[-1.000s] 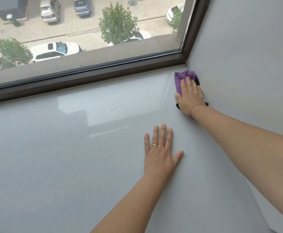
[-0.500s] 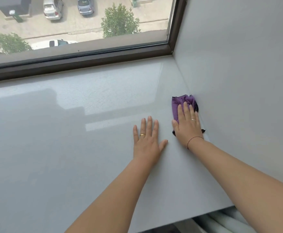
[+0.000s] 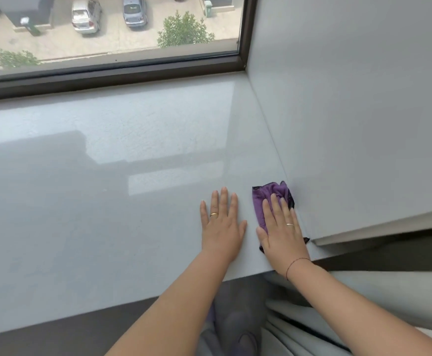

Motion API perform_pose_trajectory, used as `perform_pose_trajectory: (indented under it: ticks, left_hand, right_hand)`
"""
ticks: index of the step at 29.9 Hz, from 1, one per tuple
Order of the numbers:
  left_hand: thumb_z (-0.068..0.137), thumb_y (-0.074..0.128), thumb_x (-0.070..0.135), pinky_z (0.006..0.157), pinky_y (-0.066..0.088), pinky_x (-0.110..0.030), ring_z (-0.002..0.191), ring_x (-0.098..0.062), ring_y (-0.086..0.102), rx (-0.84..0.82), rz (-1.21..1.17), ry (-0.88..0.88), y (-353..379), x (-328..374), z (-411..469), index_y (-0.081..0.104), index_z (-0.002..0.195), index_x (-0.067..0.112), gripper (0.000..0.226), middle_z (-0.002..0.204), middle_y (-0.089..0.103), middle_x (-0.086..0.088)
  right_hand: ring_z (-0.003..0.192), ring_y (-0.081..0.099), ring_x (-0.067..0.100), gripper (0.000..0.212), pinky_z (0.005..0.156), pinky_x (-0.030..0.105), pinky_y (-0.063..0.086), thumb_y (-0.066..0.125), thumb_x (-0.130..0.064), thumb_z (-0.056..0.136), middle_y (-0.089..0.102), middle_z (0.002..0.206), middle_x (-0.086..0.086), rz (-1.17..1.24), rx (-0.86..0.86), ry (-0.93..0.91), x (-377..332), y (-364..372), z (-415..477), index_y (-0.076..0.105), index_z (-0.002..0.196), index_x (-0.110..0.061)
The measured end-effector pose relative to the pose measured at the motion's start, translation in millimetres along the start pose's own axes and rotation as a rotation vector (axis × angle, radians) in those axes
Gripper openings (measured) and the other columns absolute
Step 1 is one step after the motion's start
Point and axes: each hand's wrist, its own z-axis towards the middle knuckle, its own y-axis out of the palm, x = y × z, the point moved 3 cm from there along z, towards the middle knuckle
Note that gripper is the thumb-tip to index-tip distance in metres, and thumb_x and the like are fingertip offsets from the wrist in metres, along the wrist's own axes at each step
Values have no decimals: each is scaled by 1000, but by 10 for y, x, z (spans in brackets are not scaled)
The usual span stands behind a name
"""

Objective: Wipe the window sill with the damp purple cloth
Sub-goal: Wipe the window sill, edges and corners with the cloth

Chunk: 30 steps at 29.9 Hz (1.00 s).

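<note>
Purple cloth (image 3: 264, 201) lies flattened on the window sill (image 3: 107, 217) at about 4 o'clock in the view. Its right edge touches the foot of the side wall (image 3: 351, 124), and its near end is close to the sill's front edge. My right hand (image 3: 283, 236) presses it from above; the fingers (image 3: 276, 208) are straight and close together, with nothing pinched or curled round. My left hand (image 3: 221, 227) rests just beside it, at 9 o'clock of the cloth, palm down with fingers flat on bare sill, holding nothing.

Recommended technique, as I judge it:
- Load the palm evenly.
- Run strips parallel to the wall, between the window frame (image 3: 107, 79) at 12 o'clock and the front edge at 6 o'clock.
- Overlap each strip toward 9 o'clock.
- Work the cloth's edge into the sill-wall joint.

Materials:
- Cloth: soft and napped, with a dark stitched border, rumpled at its 12 o'clock end.
- Sill: hard, smooth, pale grey and faintly speckled, glossy enough to reflect the window.
- Wall: matt and pale.
- Frame: dark brown and straight-edged.
</note>
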Motion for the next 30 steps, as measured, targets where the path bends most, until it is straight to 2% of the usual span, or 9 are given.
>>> perform_pose_trajectory:
  ticks: [4, 6, 9, 12, 15, 19, 23, 27, 30]
  left_hand:
    - [100, 21, 41, 114, -15, -49, 144, -24, -21, -4, 15, 14, 36, 127, -176, -10, 150, 18, 63, 158, -19, -5]
    - [100, 21, 41, 114, -15, -49, 145, -24, -20, -11, 26, 22, 73, 188, -262, -10, 150, 18, 63, 158, -18, -4]
    - [100, 21, 42, 113, -15, -48, 145, -23, -19, -35, 32, 21, 144, 269, -390, -11, 149, 17, 64, 158, -17, -3]
    - [100, 23, 41, 114, -13, -47, 145, -23, -17, -42, 31, 9, 178, 319, -482, -10, 150, 17, 65, 159, -17, -3]
    - [100, 24, 40, 115, -11, -48, 146, -23, -16, -50, 30, 3, 186, 368, -557, -9, 150, 16, 65, 159, -16, -3]
    - [100, 25, 39, 115, -10, -47, 146, -22, -16, -59, 29, 1, 201, 404, -629, -9, 150, 16, 64, 159, -16, -2]
    - [100, 25, 39, 116, -10, -47, 145, -22, -17, -72, 26, 5, 230, 394, -706, -10, 150, 18, 64, 159, -17, -1]
    - [100, 24, 41, 115, -11, -46, 145, -21, -17, -64, 35, 16, 265, 336, -779, -10, 150, 21, 64, 159, -17, 0]
    - [100, 23, 43, 115, -11, -46, 145, -21, -17, -48, 43, 10, 287, 241, -831, -10, 150, 22, 63, 159, -17, 1]
  right_hand:
    - [143, -21, 22, 59, 116, 34, -19, 14, -41, 98, -26, 152, 0, 39, 22, -94, 48, 43, -393, -19, 143, -20]
    - [145, 7, 27, 59, 116, 33, -7, 16, -34, 94, 5, 157, 6, 44, 53, -147, 88, -20, -567, 12, 149, -12]
    - [129, 46, 34, 49, 112, 33, 10, 45, -15, 87, 46, 143, 12, 42, 133, -249, 257, -92, -790, 50, 134, -4]
    - [128, 46, 38, 70, 114, 35, 16, 68, 10, 66, 47, 141, 13, 85, 143, -288, 534, -83, -894, 52, 132, -3]
    - [126, 47, 39, 74, 112, 40, 25, 53, 21, 58, 49, 139, 15, 114, 145, -323, 719, -93, -947, 54, 129, -1]
    - [121, 51, 41, 79, 109, 32, 25, 54, 32, 50, 55, 132, 17, 158, 180, -334, 838, -82, -986, 59, 123, 2]
    - [123, 49, 41, 79, 113, 27, 18, 52, 36, 52, 56, 131, 18, 178, 192, -310, 997, 15, -1091, 59, 123, 3]
    - [126, 45, 44, 71, 114, 15, 10, 52, 35, 61, 52, 133, 22, 228, 230, -154, 1325, 85, -1174, 56, 125, 5]
    - [129, 43, 42, 59, 115, 29, 24, 49, 30, 72, 49, 136, 24, 302, 270, -12, 1286, 90, -1187, 55, 125, 7]
